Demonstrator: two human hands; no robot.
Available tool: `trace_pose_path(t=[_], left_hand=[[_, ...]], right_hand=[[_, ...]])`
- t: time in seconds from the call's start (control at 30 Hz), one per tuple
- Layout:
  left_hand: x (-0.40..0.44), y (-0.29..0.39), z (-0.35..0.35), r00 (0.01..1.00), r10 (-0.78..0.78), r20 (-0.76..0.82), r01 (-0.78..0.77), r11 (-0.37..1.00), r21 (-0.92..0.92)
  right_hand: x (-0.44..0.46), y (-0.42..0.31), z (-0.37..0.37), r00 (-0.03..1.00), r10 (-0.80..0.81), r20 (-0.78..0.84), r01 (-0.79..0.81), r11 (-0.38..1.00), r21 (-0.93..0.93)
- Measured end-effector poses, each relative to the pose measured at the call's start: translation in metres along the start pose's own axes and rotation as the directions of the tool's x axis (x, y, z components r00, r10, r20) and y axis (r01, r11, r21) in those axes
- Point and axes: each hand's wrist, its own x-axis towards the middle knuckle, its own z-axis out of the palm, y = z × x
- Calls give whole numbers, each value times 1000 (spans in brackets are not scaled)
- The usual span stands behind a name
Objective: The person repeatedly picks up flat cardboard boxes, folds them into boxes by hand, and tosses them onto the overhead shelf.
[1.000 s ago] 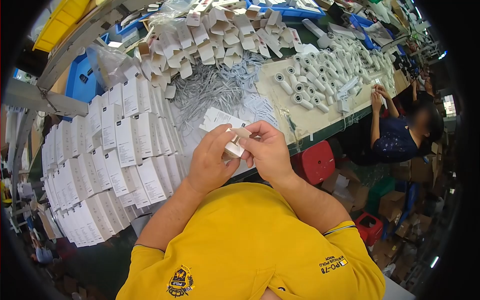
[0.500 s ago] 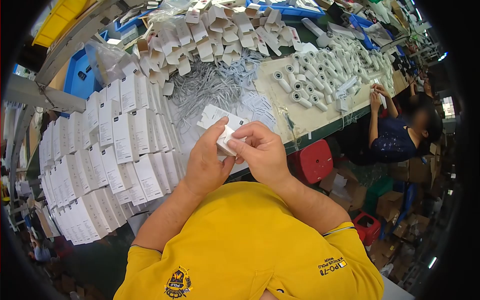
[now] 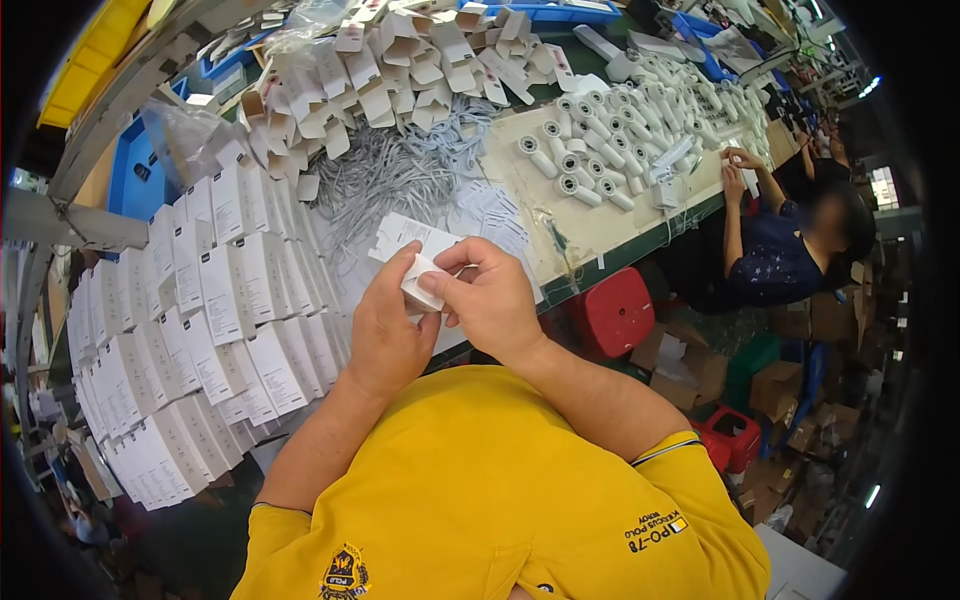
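A small white cardboard box (image 3: 408, 236) is held between both hands in front of my chest, its far end pointing away from me. My left hand (image 3: 388, 325) wraps round its left side, the thumb up near the end closest to me. Against that near end, my right hand (image 3: 492, 302) pinches a white flap with thumb and fingers. The fingers partly hide the flap and the box's underside. Just beyond the box lie a heap of grey cables (image 3: 375, 180) and a spread of small white printed cards (image 3: 492, 212).
Stacked rows of white boxes (image 3: 228, 290) stand at the left. Unfolded open boxes (image 3: 400, 65) pile up at the back, and white cylindrical devices (image 3: 600, 140) cover the right part of the table. A co-worker (image 3: 780, 245) sits at the right, near a red stool (image 3: 615, 312).
The whole view has shifted a little, so the table and boxes appear further left. Both hands keep their hold on the box, with only slight finger movement at its near end.
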Motion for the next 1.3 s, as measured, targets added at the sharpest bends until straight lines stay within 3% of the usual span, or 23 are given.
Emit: trace_pose_path(t=[0.13, 0.6, 0.8, 0.93, 1.1, 1.3], left_hand=[[-1, 0, -2, 998, -52, 29, 52, 999, -4], [-4, -1, 8, 999, -19, 42, 17, 999, 48], [-7, -2, 9, 998, -35, 48, 33, 998, 44], [-7, -1, 6, 991, -95, 93, 98, 995, -27], [-10, -3, 9, 993, -75, 95, 74, 997, 9], [-13, -2, 6, 980, -143, 136, 149, 988, -32]], right_hand=[[2, 1, -3, 996, 31, 85, -40, 994, 97], [4, 8, -3, 999, 51, -11, -51, 996, -77], [5, 13, -4, 997, 68, -19, -69, 997, -25], [3, 14, -11, 993, 94, 65, -100, 991, 86], [4, 12, -10, 995, 95, 30, -94, 994, -53], [2, 13, -13, 992, 100, 76, -100, 995, -11]])
